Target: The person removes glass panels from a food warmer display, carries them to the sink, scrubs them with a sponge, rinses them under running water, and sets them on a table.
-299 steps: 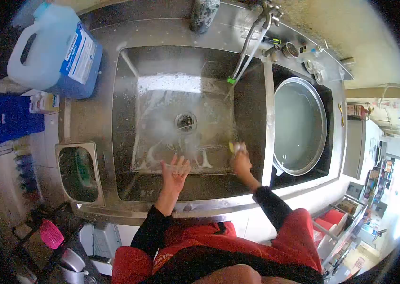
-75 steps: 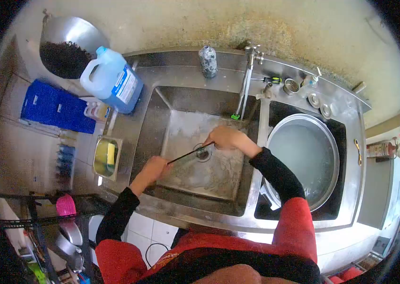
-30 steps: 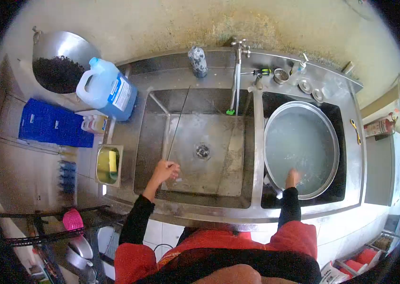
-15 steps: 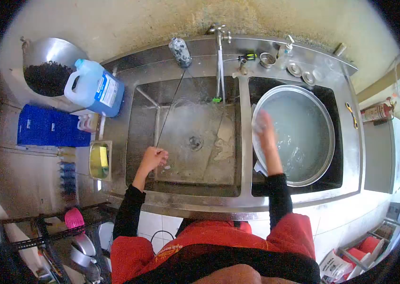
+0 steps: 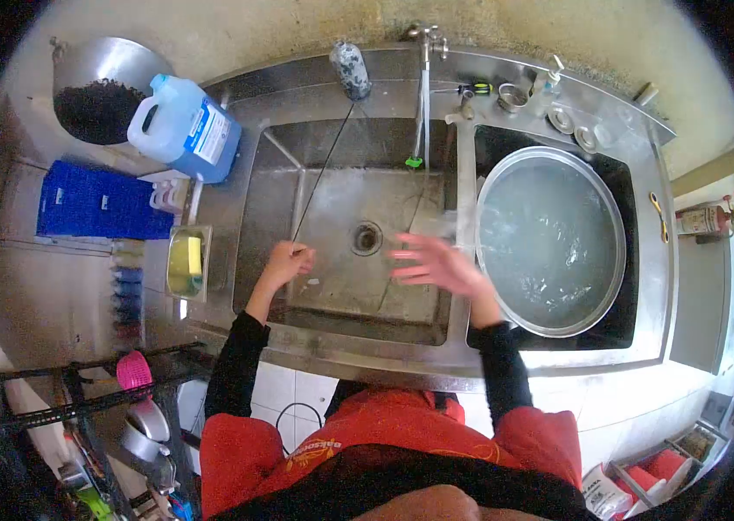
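My left hand [image 5: 286, 266] is over the left side of the sink basin [image 5: 345, 300], fingers curled at the lower end of a thin dark rod [image 5: 325, 165]. The rod slants up to a speckled grey cylinder [image 5: 350, 71] at the back rim; whether they are joined is unclear. My right hand [image 5: 436, 265], slightly blurred, hovers over the sink's right side with fingers spread and nothing in them. Between the hands lies the round drain [image 5: 366, 238]. A tap [image 5: 426, 39] runs a stream down past a small green piece [image 5: 414, 162].
A large round metal tub [image 5: 549, 243] of cloudy water fills the right basin. On the left stand a blue liquid jug [image 5: 186, 130] and a metal tray [image 5: 189, 265] with a yellow sponge [image 5: 194, 255]. A screwdriver [image 5: 476, 89] and yellow-handled scissors [image 5: 660, 215] lie on the rims.
My right hand has moved left from the tub's rim to above the sink. The pale patch on the sink's right floor is gone. My left hand stays at the rod. The view has shifted slightly.
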Motion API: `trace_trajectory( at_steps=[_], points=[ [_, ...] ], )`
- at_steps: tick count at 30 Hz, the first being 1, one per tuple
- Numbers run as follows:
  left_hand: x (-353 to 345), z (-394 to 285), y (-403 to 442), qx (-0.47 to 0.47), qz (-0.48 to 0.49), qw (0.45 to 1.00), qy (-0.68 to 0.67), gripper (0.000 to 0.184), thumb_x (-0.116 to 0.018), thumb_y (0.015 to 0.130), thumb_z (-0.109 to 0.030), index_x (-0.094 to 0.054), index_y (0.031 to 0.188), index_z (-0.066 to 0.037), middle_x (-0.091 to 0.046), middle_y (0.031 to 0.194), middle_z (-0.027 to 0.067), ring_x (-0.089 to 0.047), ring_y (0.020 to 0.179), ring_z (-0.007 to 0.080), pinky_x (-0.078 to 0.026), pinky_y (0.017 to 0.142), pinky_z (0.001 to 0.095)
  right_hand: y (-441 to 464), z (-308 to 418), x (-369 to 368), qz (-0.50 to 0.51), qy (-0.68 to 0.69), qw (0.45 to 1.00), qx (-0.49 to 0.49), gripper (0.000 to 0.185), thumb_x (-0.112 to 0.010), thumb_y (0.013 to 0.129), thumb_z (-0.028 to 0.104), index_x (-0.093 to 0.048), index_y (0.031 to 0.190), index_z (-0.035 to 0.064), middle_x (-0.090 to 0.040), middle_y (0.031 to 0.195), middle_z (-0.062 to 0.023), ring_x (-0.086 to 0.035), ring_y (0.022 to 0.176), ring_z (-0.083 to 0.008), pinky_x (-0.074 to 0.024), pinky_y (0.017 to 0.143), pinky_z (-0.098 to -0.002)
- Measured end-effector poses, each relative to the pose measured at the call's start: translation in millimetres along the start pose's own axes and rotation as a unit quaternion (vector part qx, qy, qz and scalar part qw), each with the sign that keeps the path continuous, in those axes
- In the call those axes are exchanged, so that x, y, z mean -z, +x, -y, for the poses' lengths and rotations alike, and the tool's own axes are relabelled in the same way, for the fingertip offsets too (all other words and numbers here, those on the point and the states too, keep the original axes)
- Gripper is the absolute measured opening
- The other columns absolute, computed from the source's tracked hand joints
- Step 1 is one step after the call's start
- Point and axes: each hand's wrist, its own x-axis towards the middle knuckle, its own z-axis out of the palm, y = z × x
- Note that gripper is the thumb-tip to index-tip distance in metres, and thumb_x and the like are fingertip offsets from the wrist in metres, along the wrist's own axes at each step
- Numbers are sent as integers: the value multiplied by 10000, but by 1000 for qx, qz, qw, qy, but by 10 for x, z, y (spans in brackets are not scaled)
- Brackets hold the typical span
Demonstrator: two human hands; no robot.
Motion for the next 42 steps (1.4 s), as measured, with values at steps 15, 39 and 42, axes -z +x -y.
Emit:
trace_trajectory(
  at_steps=[15, 39, 42],
  points=[
    [-97, 11, -76, 3, 21, 999, -45, 187, -496, 815, -52, -566, 954, 52, -605, 770, 89, -589, 625, 148, -482, 544, 251, -2047, -972, 2484, -783, -176, 575, 161, 396, -462, 838, 300, -470, 1129, 31, -479, 1165, -116, -479, 1026, -244, -397, 839, -374],
    [-214, -275, -187, -190, -69, 964, 171, 159, -501, 819, -112, -497, 936, -5, -581, 630, 123, -592, 588, 185, -447, 528, 314, -1908, -956, 2569, -858, -127, 462, 185, 326, -408, 881, 239, -459, 1122, 26, -514, 1104, -97, -479, 1020, -229, -373, 883, -352],
    [-153, -302, -234, -214, -112, 888, 391, 71, -486, 819, -62, -478, 830, 8, -578, 632, 108, -600, 587, 169, -461, 517, 296, -1866, -1081, 2489, -661, 72, 702, 256, 340, -394, 885, 247, -445, 1134, 22, -504, 1118, -105, -468, 1044, -241, -352, 915, -360]
  ],
)
